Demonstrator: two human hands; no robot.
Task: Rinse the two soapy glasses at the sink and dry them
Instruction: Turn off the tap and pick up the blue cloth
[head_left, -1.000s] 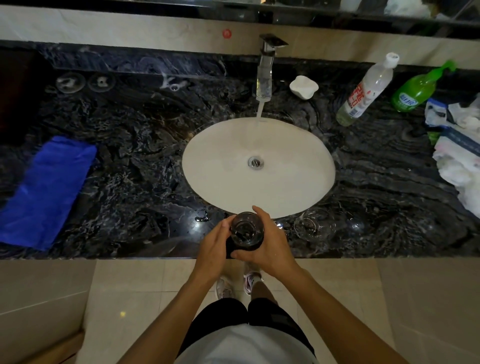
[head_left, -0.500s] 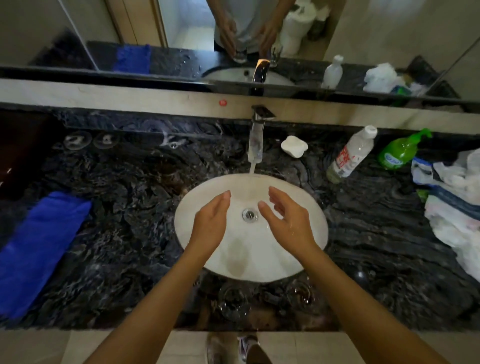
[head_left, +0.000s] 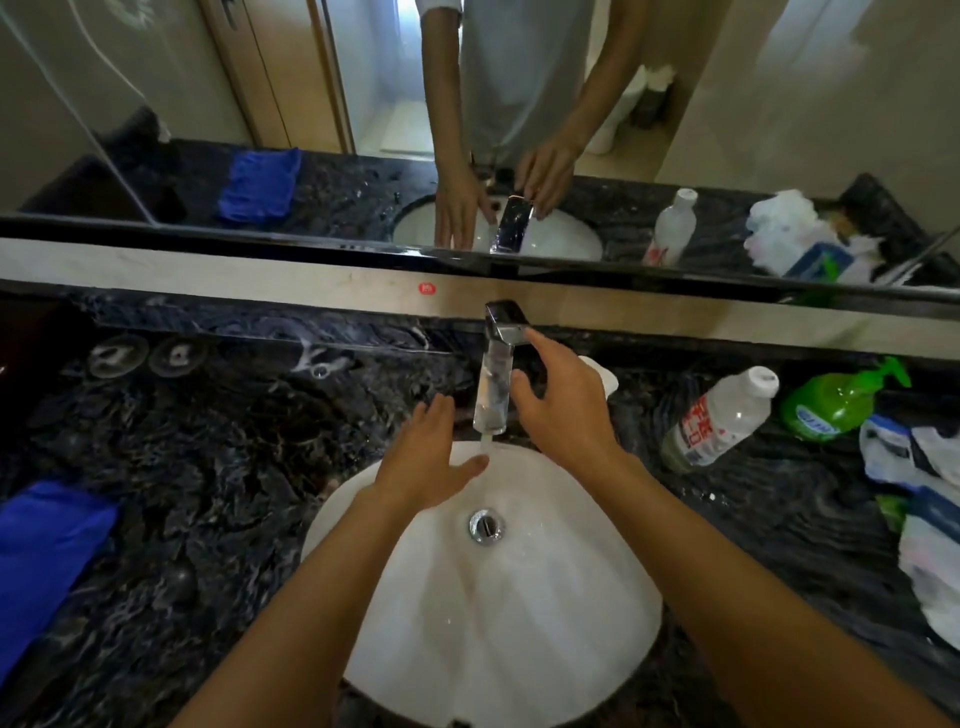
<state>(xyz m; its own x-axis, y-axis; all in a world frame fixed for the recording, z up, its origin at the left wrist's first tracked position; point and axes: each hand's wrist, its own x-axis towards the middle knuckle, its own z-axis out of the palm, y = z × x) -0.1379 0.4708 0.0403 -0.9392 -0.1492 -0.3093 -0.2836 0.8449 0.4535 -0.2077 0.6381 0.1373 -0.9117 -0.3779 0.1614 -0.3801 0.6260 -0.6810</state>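
Over the sink (head_left: 597, 613), both hands are empty with fingers spread: left hand (head_left: 428, 460) under the tap (head_left: 496, 374) stream, right hand (head_left: 563, 400) beside the spout. Neither glass is visible. Cloth (head_left: 47, 561) lies at the surface's (head_left: 218, 467) left edge; bottles (head_left: 722, 418) right.

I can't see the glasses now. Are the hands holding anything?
No. The left hand is open under the tap; the right hand reaches for its top, gripping nothing.
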